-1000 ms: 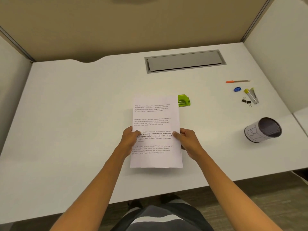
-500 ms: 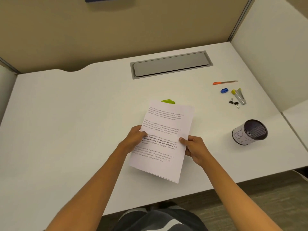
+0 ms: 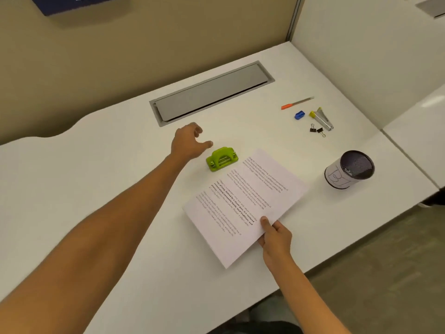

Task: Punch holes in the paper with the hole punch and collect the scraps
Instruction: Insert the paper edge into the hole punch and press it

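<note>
A printed sheet of paper (image 3: 243, 203) lies turned at an angle on the white desk (image 3: 108, 189). My right hand (image 3: 274, 237) pinches its near right edge, thumb on top. A small green hole punch (image 3: 221, 159) stands just beyond the paper's far left corner. My left hand (image 3: 189, 143) hovers just left of and beyond the punch, fingers spread and empty, thumb tip close to the punch's top without touching it.
A black mesh cup with a white label (image 3: 349, 169) stands to the right of the paper. Farther back right lie an orange pen (image 3: 297, 103), a blue sharpener (image 3: 299, 115), a stapler (image 3: 322, 118) and binder clips (image 3: 316, 130). A grey cable hatch (image 3: 212, 92) sits at the back.
My left hand has let go of the paper and reached forward beside the hole punch. The right hand has swung the paper to the right, uncovering the punch.
</note>
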{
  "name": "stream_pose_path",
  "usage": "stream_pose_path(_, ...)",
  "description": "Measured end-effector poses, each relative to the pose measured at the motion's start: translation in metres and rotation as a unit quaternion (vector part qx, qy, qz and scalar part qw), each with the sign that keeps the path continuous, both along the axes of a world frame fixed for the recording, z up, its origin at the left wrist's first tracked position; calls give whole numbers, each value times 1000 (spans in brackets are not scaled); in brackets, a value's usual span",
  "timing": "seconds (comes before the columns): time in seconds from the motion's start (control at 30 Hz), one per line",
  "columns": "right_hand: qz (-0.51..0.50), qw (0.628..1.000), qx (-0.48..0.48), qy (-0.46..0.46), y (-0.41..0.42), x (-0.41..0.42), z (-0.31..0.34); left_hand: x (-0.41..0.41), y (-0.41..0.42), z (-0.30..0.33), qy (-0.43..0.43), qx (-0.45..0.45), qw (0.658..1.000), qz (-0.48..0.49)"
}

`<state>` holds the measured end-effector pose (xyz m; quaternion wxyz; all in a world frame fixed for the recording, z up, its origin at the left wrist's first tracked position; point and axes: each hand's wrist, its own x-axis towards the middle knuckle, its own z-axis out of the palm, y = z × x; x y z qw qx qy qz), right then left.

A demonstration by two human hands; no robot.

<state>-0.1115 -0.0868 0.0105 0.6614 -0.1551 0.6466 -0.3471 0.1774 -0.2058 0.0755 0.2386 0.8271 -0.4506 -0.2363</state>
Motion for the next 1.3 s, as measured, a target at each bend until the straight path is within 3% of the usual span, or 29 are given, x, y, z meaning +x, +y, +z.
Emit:
stream_pose_path(0.17,-35,999,14,11,1,22,-13,0,-45,-12,-48,120,989,-74)
stream_pose_path(0.33,-57,998,26,16,-5,34,-21,-6,-59,-30,-135,190,970,-64)
stream_pose_path(0.7,-72,997,28,25,-10,49,-26,-6,-68,-43,-212,218,949,-88)
stream_pose_path(1.3,-73,996,8,51,-3,64,-19,1,-75,-44,-224,250,933,-127)
